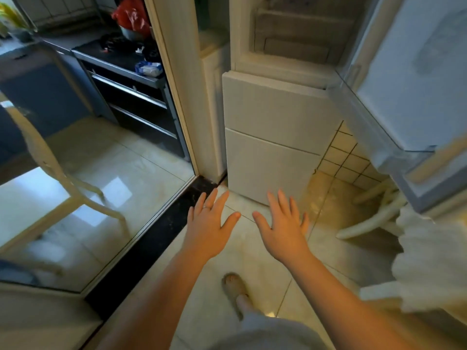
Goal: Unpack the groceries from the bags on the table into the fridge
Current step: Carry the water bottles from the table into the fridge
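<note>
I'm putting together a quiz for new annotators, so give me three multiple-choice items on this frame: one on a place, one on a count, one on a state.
1. Where is the red bag?
A) on the floor
B) on the kitchen counter, upper left
C) hanging on a chair

2. How many closed fronts does the fridge show below its open top compartment?
A) one
B) two
C) four

3. What state are the left hand and right hand in?
A) both open, holding nothing
B) both gripping a bag
C) both curled into fists

Answers:
1 B: the red bag sits up at the back of the kitchen counter.
2 B: two white fronts are stacked one above the other.
3 A: the fingers of both hands are spread and touch nothing.
</note>
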Action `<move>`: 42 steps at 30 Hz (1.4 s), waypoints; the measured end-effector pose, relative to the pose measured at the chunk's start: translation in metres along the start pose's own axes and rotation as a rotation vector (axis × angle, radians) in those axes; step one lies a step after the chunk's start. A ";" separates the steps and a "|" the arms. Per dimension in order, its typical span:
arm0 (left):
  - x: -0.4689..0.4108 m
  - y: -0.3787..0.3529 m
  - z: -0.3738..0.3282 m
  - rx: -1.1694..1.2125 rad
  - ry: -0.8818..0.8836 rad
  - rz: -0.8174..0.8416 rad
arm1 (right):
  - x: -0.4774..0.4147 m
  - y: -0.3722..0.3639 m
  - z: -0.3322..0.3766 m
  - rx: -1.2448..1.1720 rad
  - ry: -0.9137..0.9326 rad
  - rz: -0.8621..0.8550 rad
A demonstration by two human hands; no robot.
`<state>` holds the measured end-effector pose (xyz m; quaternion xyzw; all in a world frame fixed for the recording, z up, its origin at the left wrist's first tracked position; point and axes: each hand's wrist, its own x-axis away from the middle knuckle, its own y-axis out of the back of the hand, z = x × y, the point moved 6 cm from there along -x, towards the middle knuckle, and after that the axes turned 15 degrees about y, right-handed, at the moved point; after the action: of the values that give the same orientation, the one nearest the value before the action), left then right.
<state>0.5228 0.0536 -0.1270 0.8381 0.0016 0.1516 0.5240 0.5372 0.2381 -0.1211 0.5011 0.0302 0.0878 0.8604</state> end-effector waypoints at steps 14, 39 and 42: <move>0.138 -0.108 -0.093 -0.020 -0.174 0.176 | 0.183 0.037 -0.115 -0.004 -0.215 -0.044; 0.326 -0.351 -0.495 -0.009 -0.448 0.339 | 0.439 0.245 -0.504 -0.058 -0.501 -0.257; 0.319 -0.365 -0.524 -0.028 -0.489 0.349 | 0.442 0.254 -0.531 -0.079 -0.530 -0.275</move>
<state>0.7506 0.7296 -0.1553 0.8300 -0.2708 0.0327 0.4865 0.8661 0.8959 -0.1481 0.4640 -0.1313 -0.1621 0.8609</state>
